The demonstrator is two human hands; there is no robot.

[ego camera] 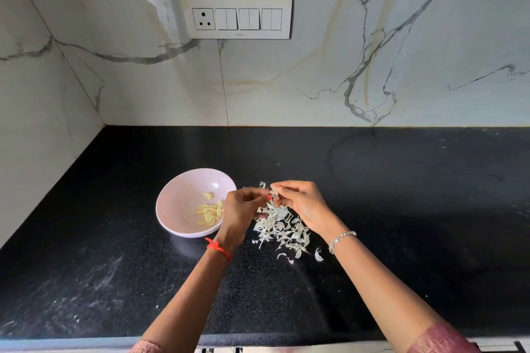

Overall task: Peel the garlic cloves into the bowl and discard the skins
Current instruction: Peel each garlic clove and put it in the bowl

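Observation:
A pale pink bowl sits on the black counter, left of my hands, with several peeled yellow garlic cloves in its right side. My left hand and my right hand meet above a heap of white garlic skins. Both pinch one small garlic clove between their fingertips, and a strip of skin hangs from it. The clove is mostly hidden by the fingers.
The black stone counter runs to a marble wall at the back and on the left. A switch panel is set in the back wall. A few stray skins lie right of the heap. The counter's front edge is at the bottom.

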